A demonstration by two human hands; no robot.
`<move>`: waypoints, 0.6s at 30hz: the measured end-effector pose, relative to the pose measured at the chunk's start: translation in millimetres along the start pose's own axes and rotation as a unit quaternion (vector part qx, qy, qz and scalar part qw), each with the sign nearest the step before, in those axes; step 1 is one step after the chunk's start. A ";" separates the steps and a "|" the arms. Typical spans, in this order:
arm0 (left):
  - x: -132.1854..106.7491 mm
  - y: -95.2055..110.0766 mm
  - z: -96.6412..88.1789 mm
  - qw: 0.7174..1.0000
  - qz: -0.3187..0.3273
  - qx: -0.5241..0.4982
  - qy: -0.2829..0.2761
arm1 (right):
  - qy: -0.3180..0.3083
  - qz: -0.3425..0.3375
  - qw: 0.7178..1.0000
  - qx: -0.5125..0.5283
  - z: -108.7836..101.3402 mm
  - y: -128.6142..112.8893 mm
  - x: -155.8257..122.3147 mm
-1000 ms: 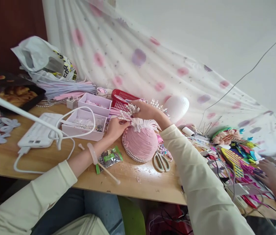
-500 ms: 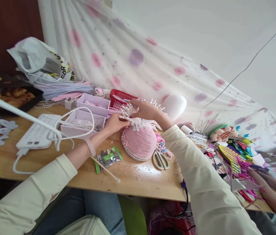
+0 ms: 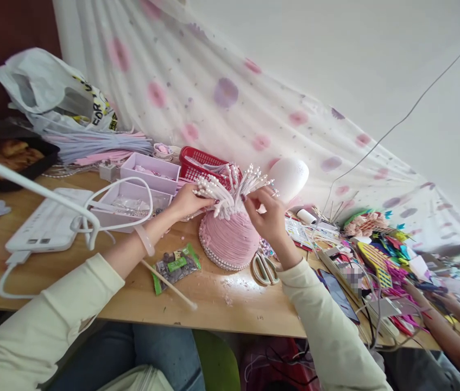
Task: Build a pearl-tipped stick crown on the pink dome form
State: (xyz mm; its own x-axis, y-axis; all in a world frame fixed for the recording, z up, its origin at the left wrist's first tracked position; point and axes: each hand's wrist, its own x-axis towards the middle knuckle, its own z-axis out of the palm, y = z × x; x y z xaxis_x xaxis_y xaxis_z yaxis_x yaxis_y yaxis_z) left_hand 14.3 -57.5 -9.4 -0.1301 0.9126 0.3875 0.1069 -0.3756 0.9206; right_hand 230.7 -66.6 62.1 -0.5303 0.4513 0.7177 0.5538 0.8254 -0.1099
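Note:
A pink dome wrapped in ridged strands [image 3: 230, 241], its lower edge trimmed with pearls, rests on the table. From its top fans out a bunch of white pearl-tipped stems [image 3: 224, 206]. My left hand [image 3: 189, 202] pinches the stems on the left side, thumb toward the middle. On the other side, my right hand [image 3: 269, 214] has thumb and forefinger pinched at the right-hand stems, with the exact grip partly hidden. Scissors [image 3: 264, 269] lie at the dome's right. Left of it is a small green-edged packet [image 3: 176, 266], crossed by a thin stick [image 3: 170, 285].
A white power bank [image 3: 48, 220] with a looping cable lies left, beside lilac boxes [image 3: 148, 171] and a red basket [image 3: 191, 171]. Behind the dome stands a white egg-shaped form [image 3: 290, 178]. A phone [image 3: 338, 293] and craft clutter lie right, near another person's arms [image 3: 445, 331].
My right hand has come back from across the pearl-tipped stems to their right side, uncovering them. The stems now spread in two clusters. My left hand stays on the left stems.

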 end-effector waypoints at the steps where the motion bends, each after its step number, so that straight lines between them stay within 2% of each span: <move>1: 1.6 -0.7 -1.1 1.000 0.002 0.000 -0.006 | -0.056 0.012 0.998 -0.003 5.2 4.7 -4.6; 3: 4.7 -1.4 -3.7 1.000 0.004 -0.002 -0.020 | -0.147 0.032 0.988 -0.026 14.8 12.4 -8.8; 5: 7.0 -1.7 -6.2 0.999 0.005 -0.006 -0.034 | -0.176 0.061 0.981 -0.058 22.1 17.0 -7.8; 11: 9.7 -1.7 -8.1 0.998 0.000 -0.021 -0.067 | -0.155 0.120 0.974 -0.115 30.9 16.9 6.7; 18: 11.5 6.4 -7.0 0.994 -0.015 -0.039 -0.104 | -0.161 0.136 0.977 -0.035 35.6 23.2 15.8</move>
State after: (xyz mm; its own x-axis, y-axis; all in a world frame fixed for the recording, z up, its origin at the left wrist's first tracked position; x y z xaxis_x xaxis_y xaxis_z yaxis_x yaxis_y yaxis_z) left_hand 6.5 -50.5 1.2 0.0746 0.9345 0.3480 0.0284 -0.3508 0.9360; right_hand 212.3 -28.2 46.5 -0.5248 0.7437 0.4142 0.7392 0.6394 -0.2115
